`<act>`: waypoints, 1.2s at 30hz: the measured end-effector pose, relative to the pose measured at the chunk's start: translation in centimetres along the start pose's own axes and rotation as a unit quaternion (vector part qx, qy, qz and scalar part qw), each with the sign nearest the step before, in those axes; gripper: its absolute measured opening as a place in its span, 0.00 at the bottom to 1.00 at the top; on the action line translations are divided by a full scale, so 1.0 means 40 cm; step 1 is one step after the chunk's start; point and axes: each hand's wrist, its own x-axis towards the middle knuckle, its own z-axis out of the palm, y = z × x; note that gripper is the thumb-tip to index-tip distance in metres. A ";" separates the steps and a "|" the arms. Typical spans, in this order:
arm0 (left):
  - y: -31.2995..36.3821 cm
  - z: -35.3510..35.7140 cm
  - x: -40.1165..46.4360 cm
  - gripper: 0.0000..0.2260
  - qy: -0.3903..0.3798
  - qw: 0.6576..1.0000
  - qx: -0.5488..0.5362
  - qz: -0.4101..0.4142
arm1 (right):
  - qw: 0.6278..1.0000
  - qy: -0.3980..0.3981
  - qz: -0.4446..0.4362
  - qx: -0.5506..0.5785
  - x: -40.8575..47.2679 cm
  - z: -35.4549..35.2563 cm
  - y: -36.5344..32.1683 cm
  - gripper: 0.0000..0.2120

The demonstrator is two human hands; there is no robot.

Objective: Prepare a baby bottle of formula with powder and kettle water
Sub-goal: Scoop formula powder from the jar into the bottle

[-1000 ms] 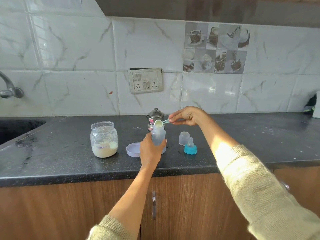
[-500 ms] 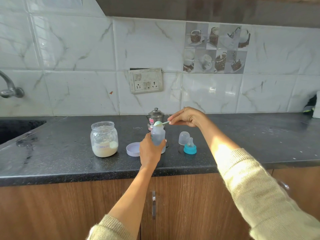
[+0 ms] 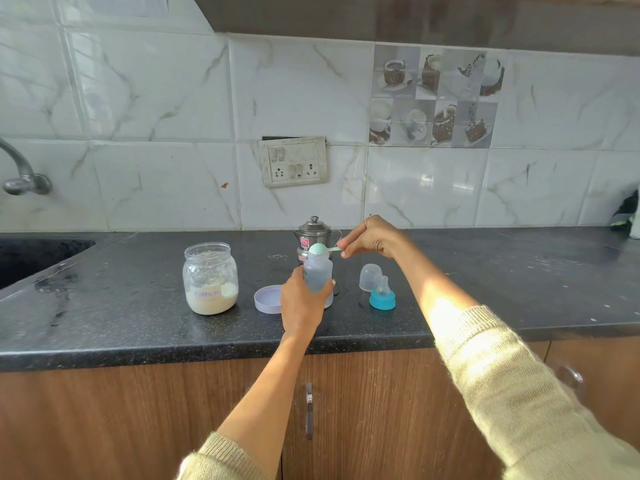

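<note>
Over the countertop (image 3: pixel 485 271) edge, my left hand (image 3: pixel 301 306) wraps the baby bottle (image 3: pixel 318 275) to steady it; my right hand (image 3: pixel 370 237) pinches the scoop (image 3: pixel 317 249), tipped onto its mouth so powder lands inside.

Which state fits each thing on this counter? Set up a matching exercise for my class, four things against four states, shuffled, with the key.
Things:
1. bottle
2. scoop
3. jar
4. teat

States:
A. open, powder in the bottom, lid lying beside it
B. standing alone on the counter by a clear cap
C. gripped by the left hand
D. pinched by the right hand, tipped over the bottle's mouth

Pairs: 1-C, 2-D, 3-A, 4-B
</note>
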 end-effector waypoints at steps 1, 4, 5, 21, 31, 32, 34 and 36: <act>0.000 0.000 0.000 0.26 0.000 1.000 0.001 -0.001 | 1.000 0.001 0.000 -0.005 0.002 0.000 0.000 0.12; 0.000 0.001 0.000 0.27 0.000 1.000 0.004 -0.004 | 1.000 0.000 0.003 -0.018 0.006 -0.001 -0.003 0.12; 0.000 0.001 0.000 0.27 -0.001 1.000 0.003 -0.005 | 1.000 0.000 0.006 -0.023 0.008 -0.001 -0.003 0.12; -0.003 -0.001 -0.001 0.24 -0.004 1.000 -0.004 -0.002 | 0.993 -0.106 0.050 0.033 -0.013 -0.032 -0.017 0.08; 0.001 -0.004 -0.002 0.23 -0.009 1.000 -0.014 -0.002 | 0.991 -0.078 0.064 0.086 -0.014 -0.030 -0.013 0.06; 0.002 -0.005 -0.003 0.23 -0.009 1.000 -0.015 -0.001 | 0.991 -0.073 0.066 0.091 -0.014 -0.029 -0.013 0.06; 0.003 -0.005 -0.003 0.23 -0.010 1.000 -0.015 -0.002 | 0.990 -0.065 0.069 0.101 -0.013 -0.029 -0.013 0.07; 0.003 -0.006 -0.004 0.23 -0.009 1.000 -0.015 -0.001 | 0.990 -0.061 0.072 0.108 -0.014 -0.028 -0.012 0.08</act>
